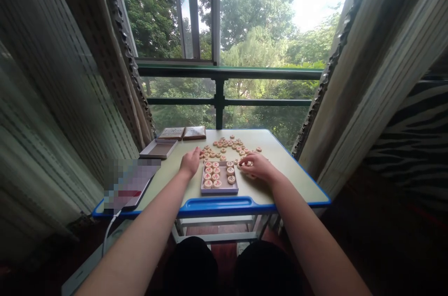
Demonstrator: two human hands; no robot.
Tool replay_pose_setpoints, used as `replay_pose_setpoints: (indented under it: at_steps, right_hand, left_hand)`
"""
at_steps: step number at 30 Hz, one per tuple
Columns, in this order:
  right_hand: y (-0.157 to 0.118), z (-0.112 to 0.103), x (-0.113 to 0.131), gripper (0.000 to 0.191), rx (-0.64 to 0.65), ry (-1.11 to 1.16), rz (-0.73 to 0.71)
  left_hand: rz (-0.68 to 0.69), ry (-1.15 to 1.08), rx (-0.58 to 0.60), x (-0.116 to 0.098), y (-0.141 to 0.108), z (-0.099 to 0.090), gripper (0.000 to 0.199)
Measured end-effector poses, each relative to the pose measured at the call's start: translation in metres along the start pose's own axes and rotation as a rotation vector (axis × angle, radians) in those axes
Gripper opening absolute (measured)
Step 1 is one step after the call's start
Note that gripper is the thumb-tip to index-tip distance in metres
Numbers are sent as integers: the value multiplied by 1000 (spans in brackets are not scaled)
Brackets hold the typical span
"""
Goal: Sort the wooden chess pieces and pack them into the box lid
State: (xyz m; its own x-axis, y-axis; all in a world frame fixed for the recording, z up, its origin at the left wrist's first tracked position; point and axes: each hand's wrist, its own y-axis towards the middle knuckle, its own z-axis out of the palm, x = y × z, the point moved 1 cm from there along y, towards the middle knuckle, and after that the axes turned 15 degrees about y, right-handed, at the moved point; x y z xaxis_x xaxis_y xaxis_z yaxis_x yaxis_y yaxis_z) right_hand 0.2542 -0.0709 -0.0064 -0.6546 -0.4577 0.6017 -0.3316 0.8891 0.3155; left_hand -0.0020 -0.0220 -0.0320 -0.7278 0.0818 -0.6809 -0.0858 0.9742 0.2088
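Near the table's front edge sits a shallow lavender box (pixel 219 191). Inside it, round wooden Chinese chess pieces (pixel 216 177) with red characters stand in two columns on the left, and 3 more pieces (pixel 230 171) line its right wall. My left hand (pixel 190 163) is beside the box's upper left corner, its fingers closed at a Chinese chess piece (pixel 201 155). To the right of the box, my right hand (pixel 257 166) has its fingers bent down on a piece (pixel 239 165) and partly covers others. Loose pieces (pixel 223 143) lie scattered beyond the box.
An open box lid or tray (pixel 159 149) lies at the table's left, with two flat boxlike items (pixel 194 133) behind it. A tablet-like device (pixel 131 188) with a white cable (pixel 109 233) is at the left edge. Curtains (pixel 336 76) flank the window and green railing (pixel 231 73).
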Motion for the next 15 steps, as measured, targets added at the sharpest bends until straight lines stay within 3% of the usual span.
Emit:
replay_pose_setpoints:
  at_steps: [5,15]
  right_hand:
    - [0,0,-4,22,-83,-18,33]
    - [0,1,-1,19,-30,-42,48]
  left_hand:
    - [-34,-50,21,4,2,2,56]
    - [-37,30,-23,2,2,1,64]
